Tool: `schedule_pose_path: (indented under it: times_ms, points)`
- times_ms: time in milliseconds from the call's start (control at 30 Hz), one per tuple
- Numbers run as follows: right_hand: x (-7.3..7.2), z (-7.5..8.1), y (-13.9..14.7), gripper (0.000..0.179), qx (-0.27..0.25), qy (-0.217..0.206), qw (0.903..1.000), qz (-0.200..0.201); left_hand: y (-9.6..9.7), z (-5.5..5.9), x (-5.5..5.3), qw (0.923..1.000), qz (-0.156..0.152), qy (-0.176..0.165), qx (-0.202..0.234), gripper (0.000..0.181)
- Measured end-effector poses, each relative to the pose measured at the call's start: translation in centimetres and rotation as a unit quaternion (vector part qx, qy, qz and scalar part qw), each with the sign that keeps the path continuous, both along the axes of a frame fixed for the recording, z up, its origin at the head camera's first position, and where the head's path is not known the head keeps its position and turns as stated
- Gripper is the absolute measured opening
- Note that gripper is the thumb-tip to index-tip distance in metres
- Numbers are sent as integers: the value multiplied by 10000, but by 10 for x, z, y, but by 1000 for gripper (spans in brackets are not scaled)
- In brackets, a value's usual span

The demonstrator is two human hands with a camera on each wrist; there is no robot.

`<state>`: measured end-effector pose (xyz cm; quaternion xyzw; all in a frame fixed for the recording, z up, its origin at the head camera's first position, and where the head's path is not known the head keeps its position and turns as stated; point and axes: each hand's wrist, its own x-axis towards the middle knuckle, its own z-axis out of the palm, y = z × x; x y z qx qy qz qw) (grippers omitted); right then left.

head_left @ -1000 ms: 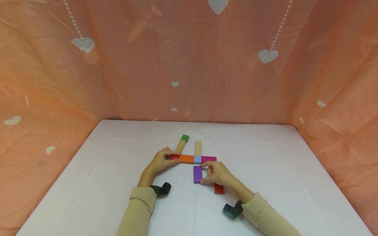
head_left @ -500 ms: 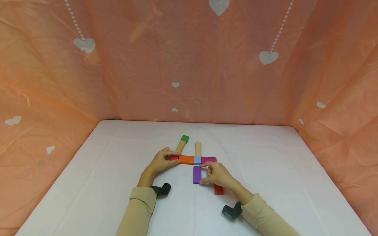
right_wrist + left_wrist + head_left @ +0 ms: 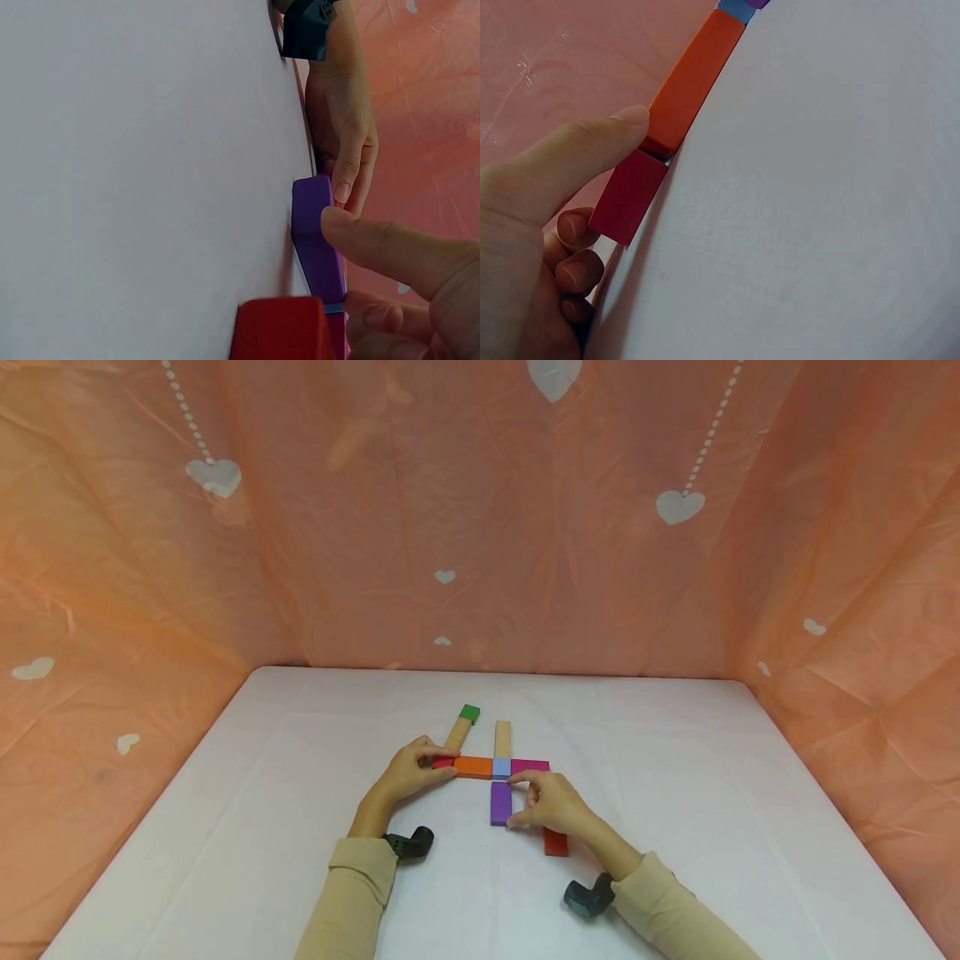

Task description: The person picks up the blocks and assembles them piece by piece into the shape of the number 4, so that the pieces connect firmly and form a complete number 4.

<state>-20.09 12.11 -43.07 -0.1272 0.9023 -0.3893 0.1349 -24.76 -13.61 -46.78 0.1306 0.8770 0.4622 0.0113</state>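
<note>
Flat coloured wooden blocks lie joined in a pattern on the white table. My left hand [image 3: 408, 768] pinches the crimson block [image 3: 630, 196] at the row's left end, its thumb tip reaching the seam with the orange block [image 3: 474, 767]. A light blue block [image 3: 501, 768] and a magenta block [image 3: 531, 766] continue the row. Just in front of the light blue one, my right hand [image 3: 553, 802] grips the purple block [image 3: 501, 803], thumb at its near right corner and index finger at its far end. In the right wrist view that thumb presses the purple block's side.
Behind the row stretch two natural wood blocks, one upright to it [image 3: 502, 739] and one slanted [image 3: 457, 733] with a green block [image 3: 470, 713] at its tip. A red block [image 3: 556, 842] lies partly under the right hand. Orange cloth [image 3: 495, 527] hangs around the table [image 3: 225, 860].
The purple block has shifted slightly left and a little closer to the light blue block, with the right hand moving along. The left hand stays in place.
</note>
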Motion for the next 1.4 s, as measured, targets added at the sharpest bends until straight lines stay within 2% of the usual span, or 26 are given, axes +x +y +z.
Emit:
schedule_pose_path:
  times_ms: [267, 900, 1133, 1400]
  points:
    - [-2, -1, -2, 55, 5, -3, 10000, -47, 0, 0, 0, 9999, -34, -7, 114, 31]
    - [-2, 2, -5, 54, 159, 10, 9996, -246, -1, -2, -1, 9999, 9, -135, 59, 31]
    - [-3, 2, -5, 54, 127, 46, 9997, -199, -1, -2, -2, 9999, -13, 52, 117, 31]
    - [-4, 1, -5, 53, 196, 110, 9995, -229, 0, 0, -1, 10000, 23, -39, 14, 31]
